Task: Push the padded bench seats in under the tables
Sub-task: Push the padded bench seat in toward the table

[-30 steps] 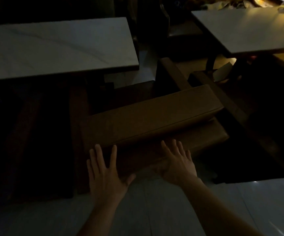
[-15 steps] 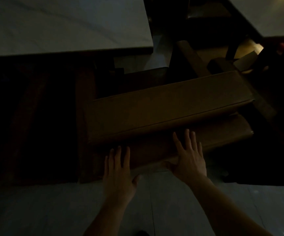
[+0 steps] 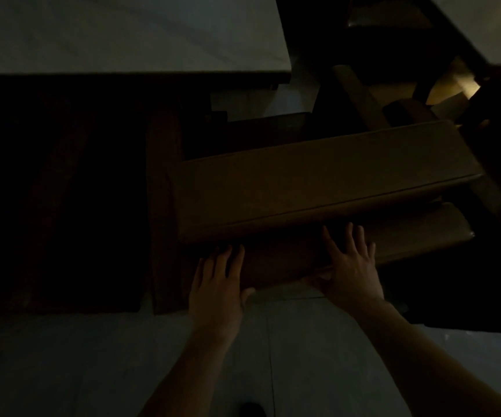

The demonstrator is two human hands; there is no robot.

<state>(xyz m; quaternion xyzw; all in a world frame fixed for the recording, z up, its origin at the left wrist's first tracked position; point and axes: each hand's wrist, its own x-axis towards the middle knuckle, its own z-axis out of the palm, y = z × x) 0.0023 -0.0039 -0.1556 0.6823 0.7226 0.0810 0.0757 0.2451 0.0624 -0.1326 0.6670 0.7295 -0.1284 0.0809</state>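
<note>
In dim light I see both hands flat, fingers spread, against the near side of a brown padded bench seat [image 3: 327,182]: left hand [image 3: 217,291] by its left end, right hand [image 3: 350,266] mid-length. A pale table [image 3: 123,34] stands beyond.

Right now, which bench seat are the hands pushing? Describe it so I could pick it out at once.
Start at the pale tabletop on the upper left; just right of and below its near corner sit two stacked brown padded seats. The target is the lower bench seat, with the left hand and right hand flat on its near edge. It sits beneath the upper seat pad.
</note>
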